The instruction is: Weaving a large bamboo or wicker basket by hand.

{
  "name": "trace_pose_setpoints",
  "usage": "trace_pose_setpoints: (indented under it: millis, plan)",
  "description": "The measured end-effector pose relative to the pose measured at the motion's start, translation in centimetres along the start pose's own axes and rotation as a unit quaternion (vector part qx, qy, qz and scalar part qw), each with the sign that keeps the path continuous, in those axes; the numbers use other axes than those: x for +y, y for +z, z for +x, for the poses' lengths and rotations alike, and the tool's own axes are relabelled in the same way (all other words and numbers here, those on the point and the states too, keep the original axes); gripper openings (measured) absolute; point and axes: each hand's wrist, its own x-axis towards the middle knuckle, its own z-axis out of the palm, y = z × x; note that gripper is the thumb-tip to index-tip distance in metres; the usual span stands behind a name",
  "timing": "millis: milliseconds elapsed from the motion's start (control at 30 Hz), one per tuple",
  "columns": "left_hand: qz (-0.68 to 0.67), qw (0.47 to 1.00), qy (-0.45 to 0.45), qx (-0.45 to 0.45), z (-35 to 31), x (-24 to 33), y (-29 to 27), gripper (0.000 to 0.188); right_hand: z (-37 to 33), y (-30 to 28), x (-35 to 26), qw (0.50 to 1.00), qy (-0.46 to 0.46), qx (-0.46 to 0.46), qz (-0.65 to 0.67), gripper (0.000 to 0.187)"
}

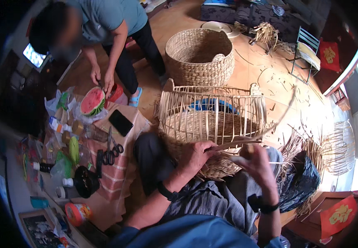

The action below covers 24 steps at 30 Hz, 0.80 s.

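A half-woven basket (228, 118) stands against my knees, with woven straw low down and bare upright ribs above. At its near rim, my left hand (195, 157) is closed, thumb and fingers pinching a long dried plant strand (284, 111). My right hand (256, 165) is curled round the same strand, just right of the left. From there the strand's free length arcs up to the right, past the basket. Pale rib ends poke out near both hands. The right fingertips are partly hidden.
A finished round basket (199, 53) stands beyond. Left, a cloth-covered table (114, 173) holds a phone (121, 122), scissors (113, 151) and jars. Another person bends over a cut watermelon (93, 100). At right lie a black plastic bag (301, 182), straw bundles (309, 149) and a wire frame (339, 146).
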Motion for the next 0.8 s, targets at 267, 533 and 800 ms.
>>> trace_pose_setpoints:
  millis: [267, 533, 800]
  plan:
    - [0.078, 0.994, 0.066, 0.030, -0.8, 0.7, 0.0, 0.041, 5.9, 3.1, 1.5, 0.990, -0.027, 0.069, 0.119, 0.018]
    - [0.358, 0.912, 0.200, -0.021, -3.5, -0.1, 1.8, 0.057, 7.0, 3.3, -0.1, 0.972, -0.203, 0.051, -0.107, 0.017]
    - [0.500, 0.845, 0.180, 0.064, -3.7, 0.9, 3.1, 0.043, 5.7, 4.1, -1.6, 0.919, -0.260, 0.073, -0.288, 0.017]
